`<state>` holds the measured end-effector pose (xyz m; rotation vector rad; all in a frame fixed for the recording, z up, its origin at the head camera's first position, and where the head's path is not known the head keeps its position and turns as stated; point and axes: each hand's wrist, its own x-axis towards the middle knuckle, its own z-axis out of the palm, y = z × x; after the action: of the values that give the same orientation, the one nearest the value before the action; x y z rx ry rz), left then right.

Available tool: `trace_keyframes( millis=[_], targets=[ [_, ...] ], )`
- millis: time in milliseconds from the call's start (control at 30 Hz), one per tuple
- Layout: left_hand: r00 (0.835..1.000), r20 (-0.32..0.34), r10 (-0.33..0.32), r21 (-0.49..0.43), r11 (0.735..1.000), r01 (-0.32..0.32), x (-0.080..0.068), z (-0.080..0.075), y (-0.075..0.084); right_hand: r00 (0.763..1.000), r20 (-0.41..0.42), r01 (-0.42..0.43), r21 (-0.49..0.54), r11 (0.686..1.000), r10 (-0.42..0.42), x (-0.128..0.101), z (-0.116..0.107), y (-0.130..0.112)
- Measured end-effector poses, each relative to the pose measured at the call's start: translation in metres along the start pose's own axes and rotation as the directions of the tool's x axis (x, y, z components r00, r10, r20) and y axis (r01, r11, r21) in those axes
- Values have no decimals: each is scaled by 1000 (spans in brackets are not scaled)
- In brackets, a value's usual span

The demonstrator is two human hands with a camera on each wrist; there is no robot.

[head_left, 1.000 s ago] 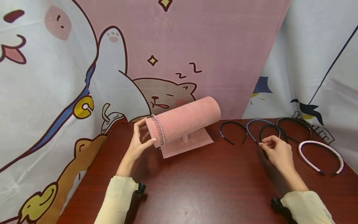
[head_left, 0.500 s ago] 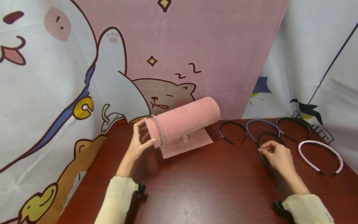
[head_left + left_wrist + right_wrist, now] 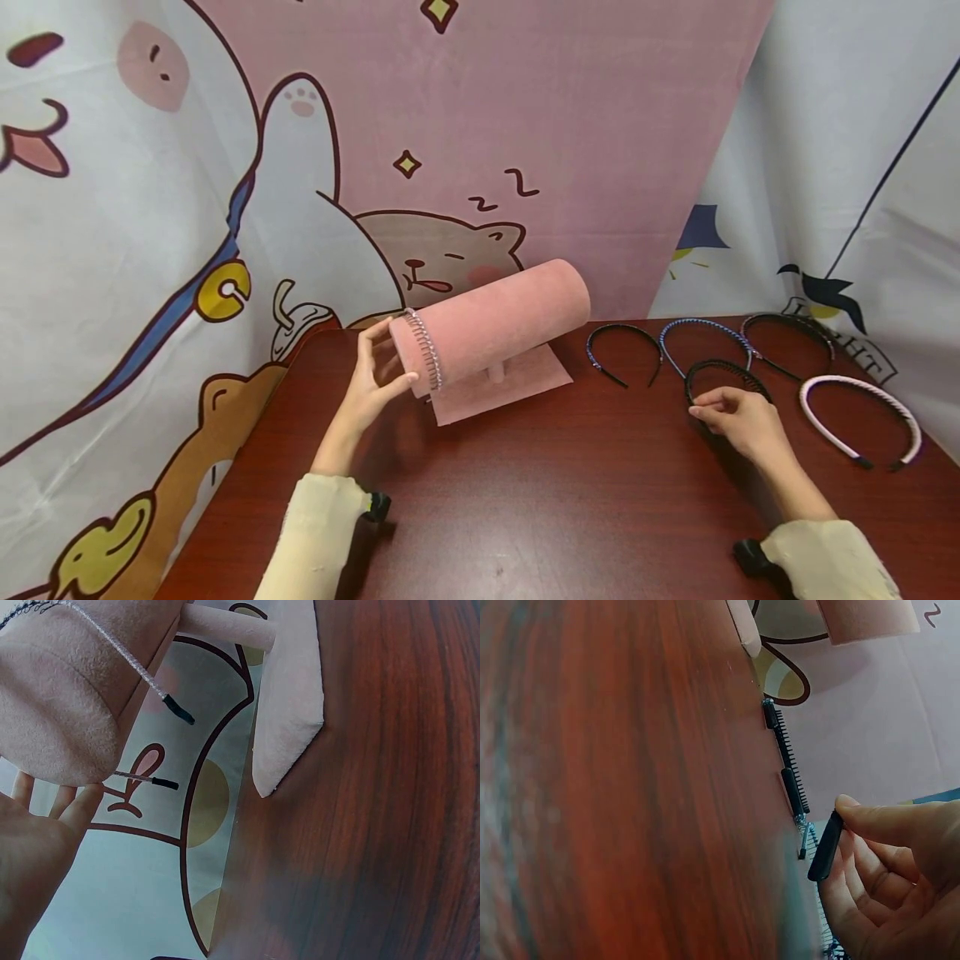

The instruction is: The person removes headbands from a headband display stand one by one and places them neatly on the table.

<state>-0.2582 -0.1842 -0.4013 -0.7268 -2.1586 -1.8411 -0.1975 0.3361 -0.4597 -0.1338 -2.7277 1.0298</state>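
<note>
At the left end of a pink plush headband stand (image 3: 502,321), my left hand (image 3: 362,392) grips the roll's edge, thumb on the near side and fingers on the far side. Beside it, a silvery-purple toothed headband (image 3: 425,348) sits around the roll; its dark tips (image 3: 178,710) hang below in the left wrist view. My right hand (image 3: 742,421) pinches a black toothed headband (image 3: 723,367) near one end, between thumb and fingers. The right wrist view shows that black end (image 3: 825,847) between thumb and fingertips. Part of the black headband is hidden behind the hand.
Behind the right hand lie a dark headband with blue trim (image 3: 624,327), a blue headband (image 3: 705,323) and another dark headband (image 3: 787,318). A pale pink headband (image 3: 862,382) lies to the right. Printed cloth (image 3: 600,125) hangs behind the brown table (image 3: 525,500).
The black headband has tilted back and lowered towards the table, turning in my right hand, which has shifted slightly down. My left hand and the stand have stayed in place.
</note>
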Motion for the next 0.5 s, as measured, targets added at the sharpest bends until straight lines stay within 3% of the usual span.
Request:
trace_keyframes(
  millis=[267,500],
  targets=[
    [1000,-2,-10,-4,1000,10,0,0,1,987,143,-86,100,991,71,2,-3,10],
    [1000,-6,-1,-11,1000,1,0,1,-1,985,164,-71,99,992,54,1,-4,14]
  ],
)
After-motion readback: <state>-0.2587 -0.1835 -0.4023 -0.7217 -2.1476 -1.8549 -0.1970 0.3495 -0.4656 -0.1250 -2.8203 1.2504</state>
